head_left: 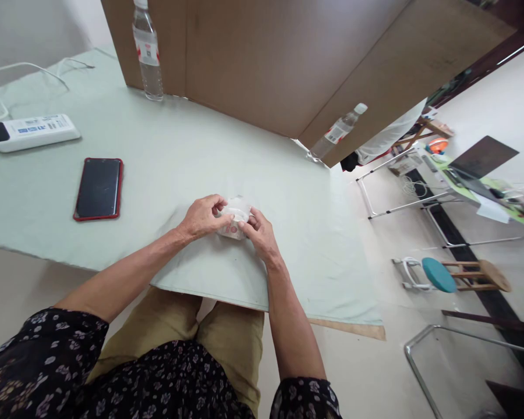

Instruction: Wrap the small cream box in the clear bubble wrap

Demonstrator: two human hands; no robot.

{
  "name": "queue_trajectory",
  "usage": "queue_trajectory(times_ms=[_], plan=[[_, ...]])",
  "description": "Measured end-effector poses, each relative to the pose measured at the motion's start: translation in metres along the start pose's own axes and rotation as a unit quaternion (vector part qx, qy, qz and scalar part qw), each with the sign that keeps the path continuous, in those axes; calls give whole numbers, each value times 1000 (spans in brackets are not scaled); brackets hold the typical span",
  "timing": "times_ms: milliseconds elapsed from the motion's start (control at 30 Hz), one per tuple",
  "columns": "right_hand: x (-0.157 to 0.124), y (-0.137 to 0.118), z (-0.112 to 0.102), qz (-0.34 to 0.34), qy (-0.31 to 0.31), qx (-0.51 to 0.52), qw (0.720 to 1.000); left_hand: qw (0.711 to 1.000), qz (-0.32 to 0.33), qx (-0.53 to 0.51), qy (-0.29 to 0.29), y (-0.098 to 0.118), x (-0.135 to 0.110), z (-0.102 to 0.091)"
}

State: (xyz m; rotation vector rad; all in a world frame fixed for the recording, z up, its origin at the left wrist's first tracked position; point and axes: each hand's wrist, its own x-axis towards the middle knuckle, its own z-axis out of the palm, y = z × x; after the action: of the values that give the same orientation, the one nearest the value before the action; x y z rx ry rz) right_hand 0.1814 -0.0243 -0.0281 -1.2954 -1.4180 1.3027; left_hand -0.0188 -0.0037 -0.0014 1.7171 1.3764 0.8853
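Observation:
Both hands meet over the near part of a table covered in pale green cloth [166,145]. Between them is a small white packet with red print [234,220], crumpled and partly hidden by fingers. My left hand [203,216] pinches its left side with curled fingers. My right hand [259,234] grips its right side, fingers closed on it. The packet rests on or just above the cloth; I cannot tell which.
A black phone in a red case [98,188] lies to the left. A white power strip [30,132] with cable sits at the far left. Two clear water bottles [147,52] [338,131] stand by brown board panels. Stools and metal frames are on the floor at right.

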Motion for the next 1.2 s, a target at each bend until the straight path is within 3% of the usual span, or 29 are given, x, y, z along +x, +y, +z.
queue_trajectory(times_ms=[133, 333, 500, 933, 1200], plan=[[0, 4, -2, -39, 49, -126, 990, 996, -34, -44, -67, -2, 2, 2], [-8, 1, -4, -116, 135, -266, 947, 994, -43, -52, -86, -5, 4, 4], [-12, 0, -2, -84, 107, -235, 963, 990, -49, -77, -107, 3, 1, 1], [-18, -1, -6, -106, 1, -181, 978, 971, 55, -87, -217, -4, 0, -8], [-18, -5, -7, -87, -50, -147, 984, 965, 72, -2, -253, 3, 1, -13]])
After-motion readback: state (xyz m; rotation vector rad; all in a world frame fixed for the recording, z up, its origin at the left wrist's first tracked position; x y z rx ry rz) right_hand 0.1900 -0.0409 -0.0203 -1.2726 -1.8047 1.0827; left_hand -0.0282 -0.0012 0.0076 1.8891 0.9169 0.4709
